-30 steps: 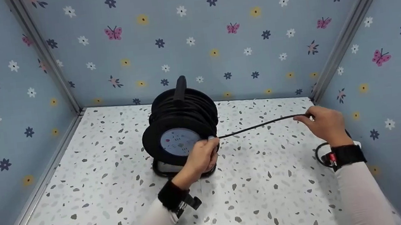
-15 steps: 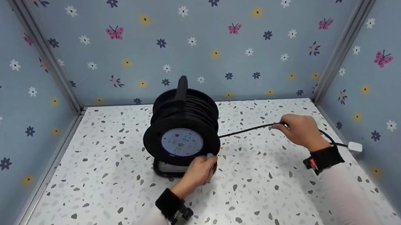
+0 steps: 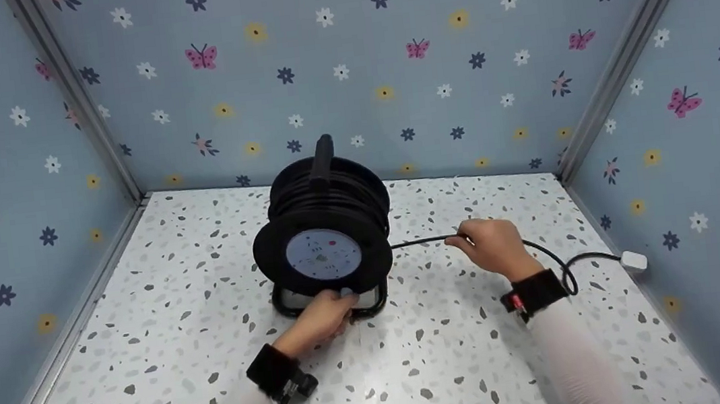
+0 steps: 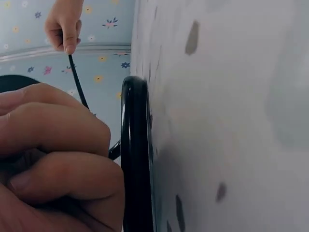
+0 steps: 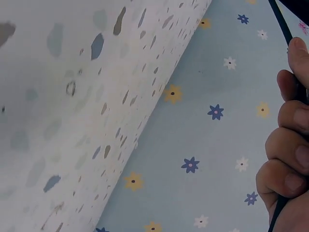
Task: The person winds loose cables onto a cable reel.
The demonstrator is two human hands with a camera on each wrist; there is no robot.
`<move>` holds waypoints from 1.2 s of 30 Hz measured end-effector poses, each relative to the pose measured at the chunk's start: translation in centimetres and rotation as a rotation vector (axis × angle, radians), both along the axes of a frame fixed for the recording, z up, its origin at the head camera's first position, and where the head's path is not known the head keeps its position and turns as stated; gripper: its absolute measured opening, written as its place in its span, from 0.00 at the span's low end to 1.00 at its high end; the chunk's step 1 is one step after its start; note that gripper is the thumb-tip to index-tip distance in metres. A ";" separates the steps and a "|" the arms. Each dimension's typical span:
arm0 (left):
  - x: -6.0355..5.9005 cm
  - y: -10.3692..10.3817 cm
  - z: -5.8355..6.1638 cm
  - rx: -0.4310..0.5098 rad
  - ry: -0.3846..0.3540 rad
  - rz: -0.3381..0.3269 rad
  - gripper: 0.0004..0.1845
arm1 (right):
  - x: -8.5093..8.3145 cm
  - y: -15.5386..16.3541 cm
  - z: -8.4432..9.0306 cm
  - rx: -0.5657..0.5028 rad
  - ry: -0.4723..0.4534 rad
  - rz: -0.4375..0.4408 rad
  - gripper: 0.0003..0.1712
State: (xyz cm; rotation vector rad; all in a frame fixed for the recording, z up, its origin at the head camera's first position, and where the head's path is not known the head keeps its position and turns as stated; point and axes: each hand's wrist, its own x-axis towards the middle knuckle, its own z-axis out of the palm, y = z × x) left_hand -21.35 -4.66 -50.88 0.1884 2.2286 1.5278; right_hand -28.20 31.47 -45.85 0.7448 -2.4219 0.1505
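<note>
A black cable reel (image 3: pixel 264 257) stands on its tubular stand (image 3: pixel 378 303), cable wound thickly round its drum. Its pale round socket panel (image 3: pixel 324 253) faces me, with a red dot at upper right. At the bottom of the front disc, my left hand (image 3: pixel 317 320) grips a small grey winding knob (image 3: pixel 346 292), mostly covered by the fingers. In the left wrist view those fingers are curled, close to the stand's black tube (image 4: pixel 135 145). To the right, my right hand (image 3: pixel 492 246) holds the black cable (image 3: pixel 422 241), which runs to the reel; the right wrist view shows the fingers wrapped round it.
The cable's loose tail (image 3: pixel 545 250) loops behind my right wrist to a white plug (image 3: pixel 634 261) beside the right wall. Flower-patterned walls (image 3: pixel 342 41) enclose the speckled white surface (image 3: pixel 433 370) on the left, back and right.
The front disc has turned clockwise, the left hand passing from its right side down to the bottom with the knob. My right hand has come left towards the reel, the free cable span shortening.
</note>
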 end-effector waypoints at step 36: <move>-2.1 -8.7 1.3 -0.058 -0.069 0.027 0.24 | 2.5 6.7 1.4 -0.163 -0.126 -0.342 0.14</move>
